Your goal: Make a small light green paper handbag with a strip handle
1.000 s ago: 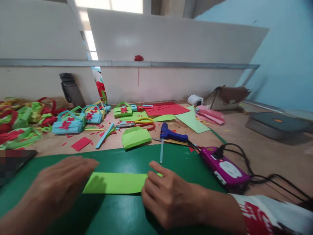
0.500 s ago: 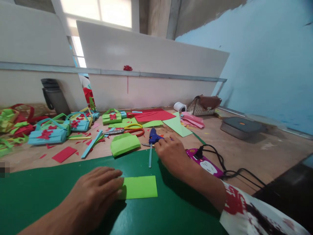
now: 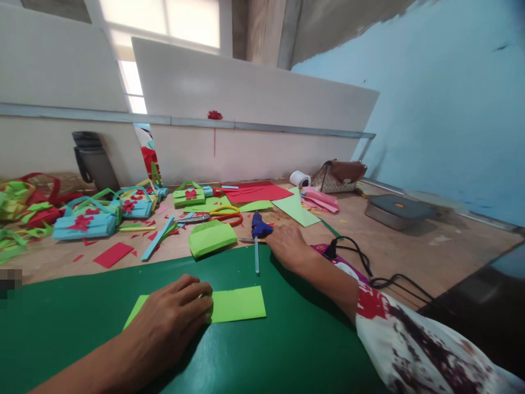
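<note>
Right hand (image 3: 289, 246) shifted to blue plastic glue gun (image 3: 257, 225), grip unclear; left hand (image 3: 176, 312), fingers loosely open, alone steadies light-green paper strip (image 3: 238, 304).

the right sleeve (image 3: 379, 347) is white and loose, its hem (image 3: 359, 314) stopping on the forearm (image 3: 328, 279), short of the right hand (image 3: 289, 246). nearest that hand the sleeve carries a bold red patch (image 3: 371, 301); farther from it, dark maroon-black streaks (image 3: 429, 339). the left forearm (image 3: 110, 353) is bare.
</note>
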A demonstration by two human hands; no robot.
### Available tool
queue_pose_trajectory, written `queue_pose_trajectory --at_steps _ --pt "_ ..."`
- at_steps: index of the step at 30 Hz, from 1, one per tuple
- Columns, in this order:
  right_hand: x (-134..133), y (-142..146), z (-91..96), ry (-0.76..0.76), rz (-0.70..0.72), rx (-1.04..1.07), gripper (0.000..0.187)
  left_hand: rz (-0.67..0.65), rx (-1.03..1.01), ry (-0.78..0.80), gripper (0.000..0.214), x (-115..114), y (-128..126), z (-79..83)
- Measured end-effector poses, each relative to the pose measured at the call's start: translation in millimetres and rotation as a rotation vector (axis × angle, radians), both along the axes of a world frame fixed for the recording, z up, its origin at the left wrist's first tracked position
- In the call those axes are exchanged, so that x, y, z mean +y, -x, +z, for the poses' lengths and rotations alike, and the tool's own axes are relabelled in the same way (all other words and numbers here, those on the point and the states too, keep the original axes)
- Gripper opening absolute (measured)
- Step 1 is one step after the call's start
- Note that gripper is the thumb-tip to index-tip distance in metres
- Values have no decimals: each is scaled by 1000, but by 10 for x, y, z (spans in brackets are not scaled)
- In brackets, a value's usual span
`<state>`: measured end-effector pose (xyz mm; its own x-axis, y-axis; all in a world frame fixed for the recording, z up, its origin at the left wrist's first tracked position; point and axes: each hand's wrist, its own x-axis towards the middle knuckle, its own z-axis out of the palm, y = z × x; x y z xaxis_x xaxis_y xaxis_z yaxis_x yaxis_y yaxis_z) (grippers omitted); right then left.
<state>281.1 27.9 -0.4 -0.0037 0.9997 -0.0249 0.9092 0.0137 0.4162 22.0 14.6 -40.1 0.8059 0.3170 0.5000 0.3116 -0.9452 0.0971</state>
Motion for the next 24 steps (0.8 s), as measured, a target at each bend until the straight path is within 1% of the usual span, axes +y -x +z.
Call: queue_pose_trajectory --at_steps 3,8,9,11,12,16,19,24 --pt "18 -20 -23 -27 20 16 32 4 0 5 27 -1 -9 5" --pt "-62 -52 -17 -76 76 86 32 4 -3 18 27 4 -2 14" --pt "-83 -64 -5 -82 82 111 31 10 3 23 27 5 2 13" --pt "-119 -91 31 -91 97 173 22 26 18 35 25 6 10 6" --pt "-135 -104 53 -94 108 212 19 36 25 43 23 7 15 1" --pt "-177 -126 144 -102 156 398 25 63 40 94 20 14 35 -27" --pt "-201 -103 189 -87 205 565 20 80 65 114 21 20 45 -38" --pt "-300 2 217 24 288 813 9 153 179 122 17 -8 45 -9"
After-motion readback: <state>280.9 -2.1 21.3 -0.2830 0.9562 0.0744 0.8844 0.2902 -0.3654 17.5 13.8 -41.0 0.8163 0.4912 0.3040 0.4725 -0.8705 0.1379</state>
